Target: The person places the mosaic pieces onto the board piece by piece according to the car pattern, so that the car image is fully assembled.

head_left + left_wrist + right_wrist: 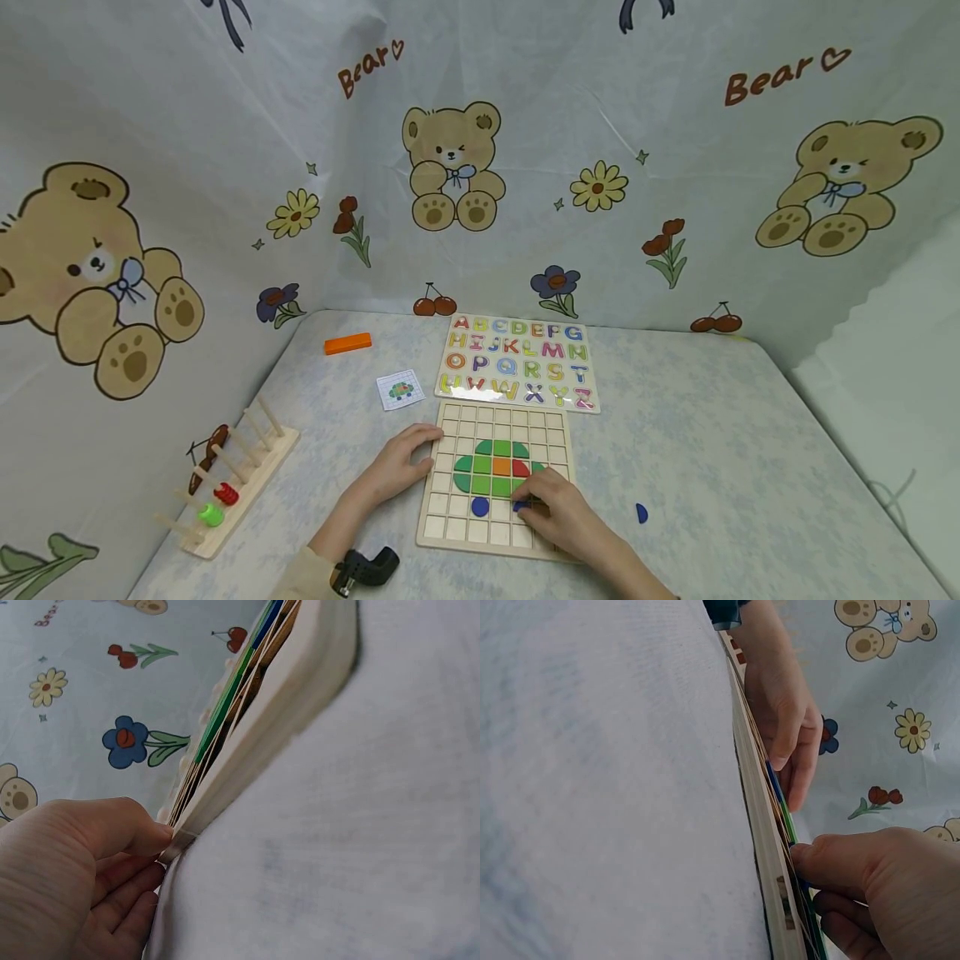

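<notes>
A square wooden grid board (pixel 450 529) lies in front of me, bearing green tiles (pixel 480 483), an orange tile (pixel 502 466), a red rounded piece (pixel 520 468) and a blue disc (pixel 480 506). My left hand (pixel 399 465) grips the board's left edge, its thumb over the rim in the left wrist view. Over the lower right of the pattern, my right hand (pixel 564 510) pinches a small blue piece (pixel 518 506) low over the grid; the fingers hide most of it. Another blue half-disc (pixel 641 512) lies on the table right of that hand.
Behind the board lies an alphabet board (pixel 517 362). A pattern card (pixel 401 390) and an orange block (pixel 347 343) are at the back left. A wooden peg rack (pixel 247 492) with red and green rings stands left, on the pale blue tablecloth (pixel 720 433).
</notes>
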### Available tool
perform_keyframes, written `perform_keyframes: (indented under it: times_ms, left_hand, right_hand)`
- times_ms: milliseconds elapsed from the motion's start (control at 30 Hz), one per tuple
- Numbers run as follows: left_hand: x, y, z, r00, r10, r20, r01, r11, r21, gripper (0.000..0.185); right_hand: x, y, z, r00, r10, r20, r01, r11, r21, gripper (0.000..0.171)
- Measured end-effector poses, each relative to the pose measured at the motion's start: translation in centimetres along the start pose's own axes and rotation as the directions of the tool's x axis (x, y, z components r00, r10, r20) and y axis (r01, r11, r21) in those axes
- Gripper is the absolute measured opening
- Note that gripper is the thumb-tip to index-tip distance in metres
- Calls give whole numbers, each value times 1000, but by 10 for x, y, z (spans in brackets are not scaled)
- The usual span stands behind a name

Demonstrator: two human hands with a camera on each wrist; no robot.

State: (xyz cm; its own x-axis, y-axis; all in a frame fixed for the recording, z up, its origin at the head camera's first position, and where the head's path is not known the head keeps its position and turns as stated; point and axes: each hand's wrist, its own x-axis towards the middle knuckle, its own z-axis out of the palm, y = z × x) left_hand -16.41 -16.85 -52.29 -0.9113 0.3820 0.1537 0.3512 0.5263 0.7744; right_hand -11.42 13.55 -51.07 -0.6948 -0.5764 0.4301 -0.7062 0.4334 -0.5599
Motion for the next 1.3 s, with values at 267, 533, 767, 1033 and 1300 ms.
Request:
perform_keyframes:
  times_ms: [267,533,767,1033,1300]
  left_hand:
    - [0,4,2,1000,-14,-4,14,1000,-7,43]
    - [0,6,3,999,-37,2,37,999,-9,41]
    - [1,7,4,999,-37,4,37,999,-8,42]
    - [0,6,2,999,-34,3,34,999,6,42]
    - [0,3,0,999,-37,-2,37,999,10,43]
  right_hand:
    - [-2,-1,-1,1000,9,-10,-9,1000,-6,22]
    - [-2,-3,-3,997,69,-18,-69,998,-2,23]
    - [-4,-4,-24,991,125,-44,-127,991,-45,22]
    - [-28,10,-74,953,263,-149,-286,945,-160,32]
    - [-59,20,-118,915,373,-154,-395,905,-157,35]
